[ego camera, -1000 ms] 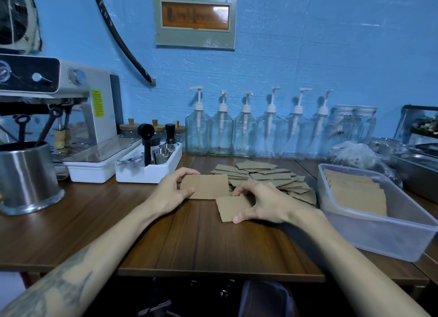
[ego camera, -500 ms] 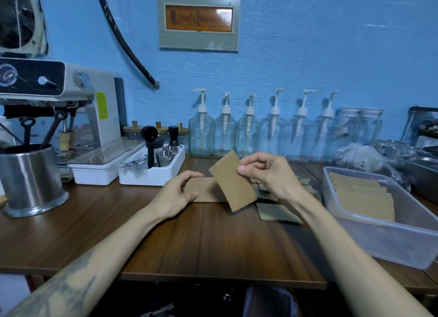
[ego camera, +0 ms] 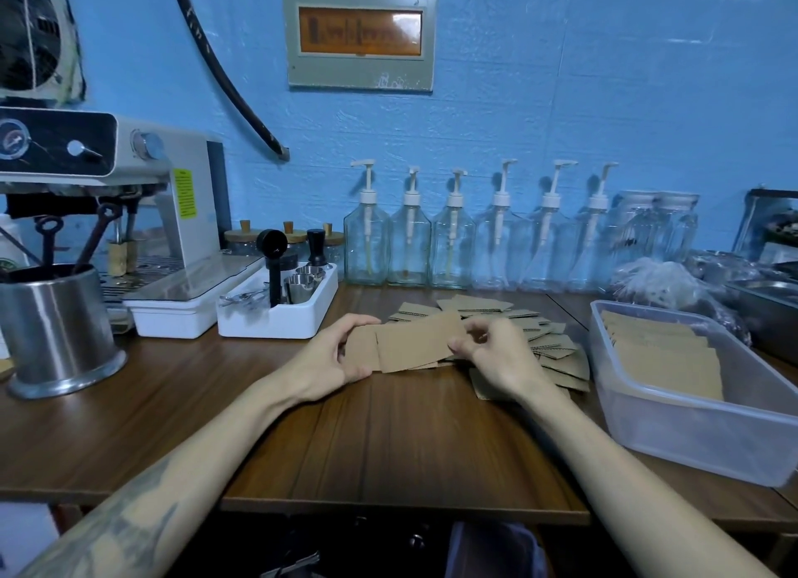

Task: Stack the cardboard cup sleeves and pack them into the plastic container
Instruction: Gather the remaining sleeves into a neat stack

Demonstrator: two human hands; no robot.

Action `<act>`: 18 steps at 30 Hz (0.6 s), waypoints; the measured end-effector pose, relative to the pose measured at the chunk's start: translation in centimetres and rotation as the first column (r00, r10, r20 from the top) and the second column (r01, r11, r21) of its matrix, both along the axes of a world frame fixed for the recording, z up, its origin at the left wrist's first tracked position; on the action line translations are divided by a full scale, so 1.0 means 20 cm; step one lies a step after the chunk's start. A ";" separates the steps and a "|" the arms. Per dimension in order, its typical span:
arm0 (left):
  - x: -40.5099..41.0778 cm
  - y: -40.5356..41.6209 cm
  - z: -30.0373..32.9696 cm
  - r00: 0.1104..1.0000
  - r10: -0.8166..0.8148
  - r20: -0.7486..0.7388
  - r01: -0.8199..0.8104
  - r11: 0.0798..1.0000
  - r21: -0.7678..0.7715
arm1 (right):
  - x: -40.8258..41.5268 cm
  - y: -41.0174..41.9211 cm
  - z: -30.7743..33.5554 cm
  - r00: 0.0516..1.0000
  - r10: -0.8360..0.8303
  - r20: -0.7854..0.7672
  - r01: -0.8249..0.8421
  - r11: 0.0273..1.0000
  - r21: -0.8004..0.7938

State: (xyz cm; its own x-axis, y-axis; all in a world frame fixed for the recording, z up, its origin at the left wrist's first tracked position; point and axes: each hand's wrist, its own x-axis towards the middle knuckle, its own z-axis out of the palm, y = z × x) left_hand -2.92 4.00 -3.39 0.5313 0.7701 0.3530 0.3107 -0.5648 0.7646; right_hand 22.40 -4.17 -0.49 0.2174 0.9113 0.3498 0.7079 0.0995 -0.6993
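Dark brown wooden bench (ego camera: 388, 443) carries everything. Clear rectangular plastic container (ego camera: 691, 430) sits at the right, already holding a flat layer of brown cardboard cup sleeves (ego camera: 665, 357), so part of the packing looks done. Loose pile of flat brown cardboard sleeves (ego camera: 548, 348) is spread on the bench between the container and the hands, just in front of the row of clear glass pump bottles (ego camera: 453, 240); a good many left to gather. White tray with metal cups (ego camera: 280, 314) stands to the left, near the pile. Left hand (ego camera: 334, 355) pinches the left end of a small stack of brown sleeves (ego camera: 410, 340), fingers curled round its edge. Right hand (ego camera: 496, 353) pinches the right end, fingers curled on it. Stack held just above the bench, sleeves overlapping unevenly. Judged stage: mid-task, squaring the stack; rest still to stack and pack.
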 end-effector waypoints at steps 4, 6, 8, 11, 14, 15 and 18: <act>0.01 -0.03 0.01 0.999 -0.015 0.038 0.016 0.999 -0.044 | -0.05 -0.01 -0.04 0.939 -0.060 0.339 0.069 0.998 -0.013; 0.01 -0.03 0.01 0.999 -0.007 0.051 0.008 1.000 -0.002 | -0.08 -0.01 -0.05 0.901 -0.030 0.432 0.031 1.000 0.005; 0.02 -0.03 0.01 0.998 -0.001 0.064 -0.001 0.999 0.035 | -0.10 -0.01 -0.04 0.891 -0.004 0.454 -0.004 1.000 0.017; 0.01 -0.03 0.01 0.998 0.007 0.064 -0.011 0.998 0.057 | -0.11 -0.01 -0.04 0.895 0.026 0.445 -0.056 0.997 0.055; 0.02 -0.02 0.01 0.999 0.013 0.041 -0.015 0.998 0.056 | -0.13 0.01 -0.06 0.861 0.042 0.507 -0.108 0.989 0.100; 0.02 -0.02 0.00 0.999 0.010 0.034 -0.012 0.998 0.057 | -0.14 0.02 -0.07 0.850 0.051 0.524 -0.120 0.988 0.100; 0.02 -0.03 0.01 0.999 -0.008 0.035 0.006 0.998 0.056 | -0.16 0.03 -0.07 0.842 0.060 0.536 -0.141 0.984 0.113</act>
